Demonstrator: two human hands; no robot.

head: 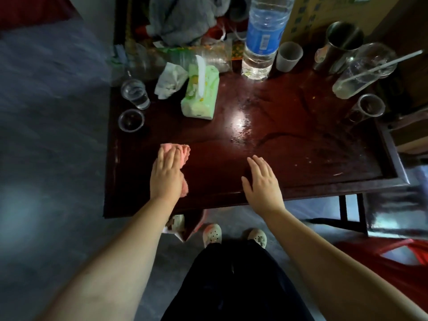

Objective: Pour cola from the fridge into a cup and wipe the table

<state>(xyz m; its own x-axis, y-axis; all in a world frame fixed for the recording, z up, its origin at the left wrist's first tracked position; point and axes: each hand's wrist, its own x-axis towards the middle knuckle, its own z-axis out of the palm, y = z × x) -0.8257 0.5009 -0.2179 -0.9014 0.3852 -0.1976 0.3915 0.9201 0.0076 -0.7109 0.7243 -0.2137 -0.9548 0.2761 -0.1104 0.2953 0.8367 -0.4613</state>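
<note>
On the dark red table (301, 135), near its front edge, the pink cloth (184, 151), whose long axis points away from the person, is pressed by the flat left hand (165, 174), fingers together, while the right hand (261, 181) is held flat and empty, fingers straight, to its right.

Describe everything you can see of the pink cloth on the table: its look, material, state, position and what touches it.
The pink cloth looks like soft, fuzzy towelling, bunched up rather than spread flat. It lies on the dark red table, towards the front left. The left hand presses down on it with straight fingers and covers most of it. Pink shows only beyond the fingertips and beside the wrist. The right hand is apart from it. Whether it is wet cannot be told.
</note>
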